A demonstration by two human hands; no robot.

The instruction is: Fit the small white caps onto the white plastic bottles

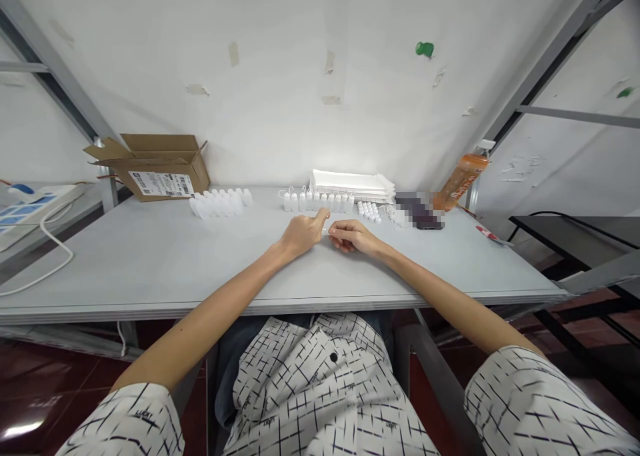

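My left hand [305, 235] and my right hand [351, 235] are close together above the middle of the table. Both are closed, and a short, thin white string [325, 230] spans the small gap between them. Its ends disappear into my fingers. Just behind my hands stands a row of small white squeeze bottles [302, 201], several with loops at their tops. Right of the row lies a cluster of small white caps [369, 211], with a little heap of white strings [391, 214] beside it.
Clear plastic bottles [220, 204] stand grouped at the left, before an open cardboard box [165, 169]. Stacked white trays [353, 184] lie by the wall. A dark phone [425, 215] and an orange drink bottle [463, 178] are at the right of the grey table [150, 263].
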